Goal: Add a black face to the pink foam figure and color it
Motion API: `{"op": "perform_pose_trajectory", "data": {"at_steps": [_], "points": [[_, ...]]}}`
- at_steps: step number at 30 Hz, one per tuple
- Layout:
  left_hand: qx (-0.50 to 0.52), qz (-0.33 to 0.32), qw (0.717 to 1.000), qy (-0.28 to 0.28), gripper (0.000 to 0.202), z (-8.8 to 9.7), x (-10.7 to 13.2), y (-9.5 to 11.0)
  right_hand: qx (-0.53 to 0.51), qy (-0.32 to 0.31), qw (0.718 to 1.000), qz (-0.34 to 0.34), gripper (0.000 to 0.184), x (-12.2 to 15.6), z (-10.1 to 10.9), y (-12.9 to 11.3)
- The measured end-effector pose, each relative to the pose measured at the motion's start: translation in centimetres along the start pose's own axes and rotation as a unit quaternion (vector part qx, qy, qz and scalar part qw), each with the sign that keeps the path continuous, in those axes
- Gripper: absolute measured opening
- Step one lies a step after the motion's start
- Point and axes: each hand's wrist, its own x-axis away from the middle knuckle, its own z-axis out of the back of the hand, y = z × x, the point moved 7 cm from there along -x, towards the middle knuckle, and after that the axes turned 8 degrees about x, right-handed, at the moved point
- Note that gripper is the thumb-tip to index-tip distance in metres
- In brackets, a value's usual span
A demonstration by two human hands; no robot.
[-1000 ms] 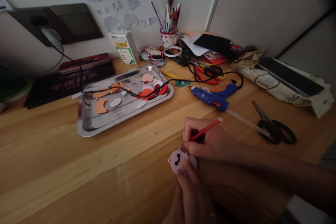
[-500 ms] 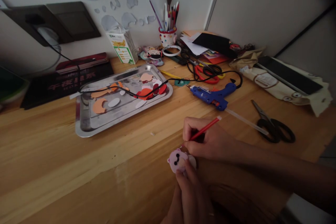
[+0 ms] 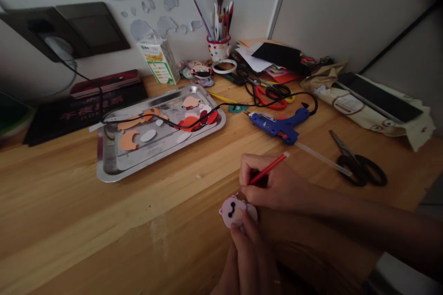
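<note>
My right hand (image 3: pixel 273 182) is closed around a red pen (image 3: pixel 268 168), its tip down beside the upper edge of a small pink animal-shaped cutout (image 3: pixel 226 214). The cutout has small ears and black marks on its face. My left hand (image 3: pixel 247 249) grips the cutout from below, fingers over its lower right part, which hides some of it. A pale rounded piece (image 3: pixel 252 213) shows at the cutout's right side. Whether the pen tip touches the cutout I cannot tell.
A metal tray (image 3: pixel 117 173) holds orange, red and white cutouts, with a black cord across it. A blue glue gun (image 3: pixel 280 126) and black-handled scissors (image 3: pixel 358 163) lie to the right. Behind stand a drink carton (image 3: pixel 159 62) and a brush cup (image 3: pixel 218 50); papers (image 3: pixel 273 57) lie nearby.
The whole view has shifted slightly, so things appear a little further left. Both hands keep their hold on the pen and the cutout, with hardly any movement.
</note>
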Motion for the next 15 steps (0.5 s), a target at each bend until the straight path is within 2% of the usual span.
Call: {"op": "perform_pose_trajectory", "data": {"at_steps": [3, 9, 12, 15], "points": [[-0.022, -0.002, 1.000, -0.016, 0.051, -0.08, 0.08, 0.02, 0.000, -0.002, 1.000, 0.003, 0.026, -0.01, -0.01, -0.04], [-0.042, -0.018, 0.999, -0.027, 0.023, 0.32, 0.73, 0.12, 0.000, -0.006, 1.000, 0.005, 0.025, 0.03, -0.09, 0.07], [-0.045, -0.027, 0.998, -0.027, 0.030, 0.34, 0.88, 0.18, 0.002, -0.012, 1.000, 0.013, 0.023, 0.06, -0.14, 0.01], [-0.047, -0.039, 0.998, -0.026, 0.045, 0.13, 0.77, 0.33, 0.002, -0.017, 1.000, 0.019, 0.019, 0.11, -0.17, 0.02]]}}
